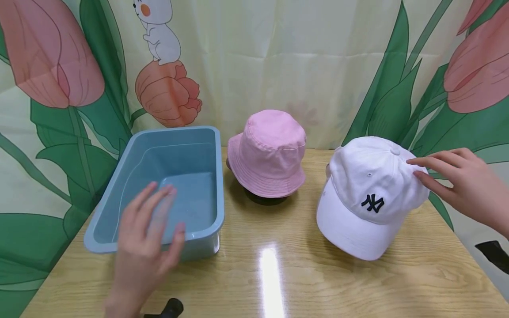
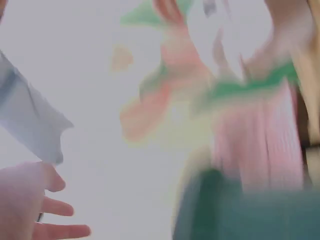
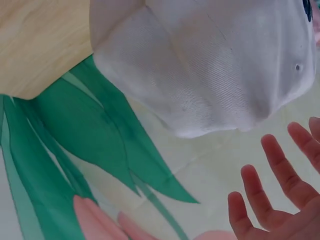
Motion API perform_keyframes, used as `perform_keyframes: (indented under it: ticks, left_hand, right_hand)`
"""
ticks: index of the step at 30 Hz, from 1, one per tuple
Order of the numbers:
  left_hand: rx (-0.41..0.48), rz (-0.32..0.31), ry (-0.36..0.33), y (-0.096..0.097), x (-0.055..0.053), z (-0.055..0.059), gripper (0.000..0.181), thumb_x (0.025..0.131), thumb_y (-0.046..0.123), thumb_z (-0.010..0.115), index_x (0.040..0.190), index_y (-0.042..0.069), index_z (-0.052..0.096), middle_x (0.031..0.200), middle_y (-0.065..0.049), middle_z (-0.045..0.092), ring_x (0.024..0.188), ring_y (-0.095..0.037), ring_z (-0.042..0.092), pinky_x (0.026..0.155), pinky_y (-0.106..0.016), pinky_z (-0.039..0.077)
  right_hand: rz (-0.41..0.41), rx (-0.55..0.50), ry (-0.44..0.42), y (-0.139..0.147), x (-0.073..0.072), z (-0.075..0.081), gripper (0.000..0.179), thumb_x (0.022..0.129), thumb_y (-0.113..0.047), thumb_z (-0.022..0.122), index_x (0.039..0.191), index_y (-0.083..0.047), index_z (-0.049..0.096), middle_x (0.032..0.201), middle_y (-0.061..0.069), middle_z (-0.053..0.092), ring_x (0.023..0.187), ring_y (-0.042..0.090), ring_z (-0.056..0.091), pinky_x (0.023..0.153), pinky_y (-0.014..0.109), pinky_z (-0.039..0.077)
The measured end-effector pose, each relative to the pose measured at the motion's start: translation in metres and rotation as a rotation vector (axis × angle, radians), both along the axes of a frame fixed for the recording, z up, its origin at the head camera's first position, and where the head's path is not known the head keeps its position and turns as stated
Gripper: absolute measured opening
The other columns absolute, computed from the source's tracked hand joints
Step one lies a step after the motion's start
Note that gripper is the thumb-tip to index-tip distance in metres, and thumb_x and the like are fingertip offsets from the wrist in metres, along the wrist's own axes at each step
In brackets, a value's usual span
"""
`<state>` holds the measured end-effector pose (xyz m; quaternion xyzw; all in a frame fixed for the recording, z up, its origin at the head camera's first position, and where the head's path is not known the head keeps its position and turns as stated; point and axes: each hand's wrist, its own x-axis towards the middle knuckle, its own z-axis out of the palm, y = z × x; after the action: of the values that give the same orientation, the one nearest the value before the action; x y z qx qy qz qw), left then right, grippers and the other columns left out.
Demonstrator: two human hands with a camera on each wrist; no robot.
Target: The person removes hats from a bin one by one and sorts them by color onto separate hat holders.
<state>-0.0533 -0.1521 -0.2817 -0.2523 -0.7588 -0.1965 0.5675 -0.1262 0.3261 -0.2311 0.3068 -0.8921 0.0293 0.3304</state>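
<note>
A white baseball cap with a black emblem sits at the right of the table, brim towards me. My right hand is at its right side, fingers extended, fingertips at or just off the crown. In the right wrist view the fingers are spread apart, near the cap. Over the near rim of a blue plastic basin is my left hand, blurred, fingers spread, apparently holding nothing. A pink bucket hat stands between basin and cap, on a dark base.
The wooden table backs onto a curtain printed with tulips. A dark strap end shows near the left wrist, and another dark piece near the right wrist. The left wrist view is heavily blurred; a pale shape there is unclear.
</note>
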Motion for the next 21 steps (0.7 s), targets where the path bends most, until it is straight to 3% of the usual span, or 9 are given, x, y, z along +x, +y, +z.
perform_keyframes:
  ticks: [4,7,10,12,14,17,19,21]
  left_hand:
    - [-0.245,-0.161,-0.112,0.048,-0.007,0.005,0.036,0.091,0.022,0.038,0.110,-0.002,0.059,0.109,-0.017,0.060,0.107,-0.037,0.051,0.090,-0.047,0.041]
    - [-0.390,-0.222,-0.147,0.080,-0.016,0.001,0.034,0.091,0.021,0.038,0.111,0.003,0.059,0.111,-0.012,0.059,0.109,-0.030,0.051,0.092,-0.040,0.042]
    - [-0.456,-0.281,-0.134,0.111,-0.030,-0.004,0.031,0.087,0.020,0.045,0.111,0.006,0.059,0.108,-0.007,0.061,0.107,-0.024,0.054,0.093,-0.033,0.043]
    - [-0.447,-0.343,-0.183,0.131,-0.043,-0.009,0.031,0.086,0.019,0.049,0.113,0.007,0.059,0.105,-0.005,0.062,0.102,-0.019,0.057,0.090,-0.027,0.044]
    - [-0.375,-0.431,-0.317,0.149,-0.059,-0.016,0.033,0.087,0.018,0.051,0.117,0.005,0.056,0.104,-0.004,0.063,0.093,-0.014,0.059,0.085,-0.021,0.046]
    - [-0.160,-0.580,-0.654,0.174,-0.084,-0.027,0.034,0.090,0.017,0.049,0.121,0.002,0.051,0.106,-0.008,0.063,0.090,-0.013,0.060,0.079,-0.015,0.047]
    - [0.021,-0.628,-0.892,0.189,-0.098,-0.035,0.034,0.091,0.016,0.048,0.122,0.000,0.049,0.107,-0.012,0.063,0.091,-0.016,0.062,0.076,-0.015,0.048]
    - [0.166,-0.616,-1.087,0.201,-0.108,-0.040,0.034,0.092,0.017,0.048,0.121,0.000,0.049,0.107,-0.014,0.062,0.093,-0.020,0.063,0.076,-0.016,0.049]
  right_hand:
    - [-0.066,-0.088,-0.028,0.009,0.008,-0.012,0.043,0.093,-0.036,0.041,0.091,0.000,0.064,0.080,0.019,0.062,0.076,0.029,0.045,0.071,0.039,0.029]
    - [-0.160,-0.160,-0.081,0.013,0.012,-0.021,0.023,0.089,-0.018,0.052,0.096,0.001,0.064,0.085,0.020,0.062,0.081,0.001,0.044,0.069,0.029,0.030]
    - [-0.259,-0.263,-0.227,0.016,0.012,-0.029,0.022,0.087,-0.011,0.055,0.105,0.001,0.061,0.095,0.023,0.059,0.085,-0.024,0.028,0.062,0.013,0.030]
    - [-0.315,-0.336,-0.348,0.018,0.010,-0.035,0.028,0.089,-0.014,0.052,0.113,0.001,0.056,0.104,0.025,0.056,0.083,-0.029,0.020,0.056,0.007,0.028]
    - [-0.342,-0.410,-0.457,0.019,0.006,-0.042,0.034,0.091,-0.018,0.048,0.120,0.000,0.051,0.110,0.020,0.053,0.079,-0.030,0.023,0.054,0.003,0.030]
    - [-0.325,-0.544,-0.578,0.024,-0.002,-0.053,0.036,0.093,-0.021,0.043,0.126,-0.006,0.045,0.108,-0.004,0.050,0.076,-0.027,0.035,0.053,0.006,0.040]
    - [-0.295,-0.648,-0.654,0.031,-0.008,-0.059,0.032,0.094,-0.022,0.040,0.126,-0.017,0.044,0.102,-0.019,0.044,0.074,-0.022,0.043,0.054,0.009,0.045]
    - [-0.259,-0.745,-0.740,0.040,-0.016,-0.063,0.027,0.095,-0.024,0.039,0.121,-0.028,0.043,0.096,-0.027,0.040,0.074,-0.018,0.049,0.055,0.011,0.048]
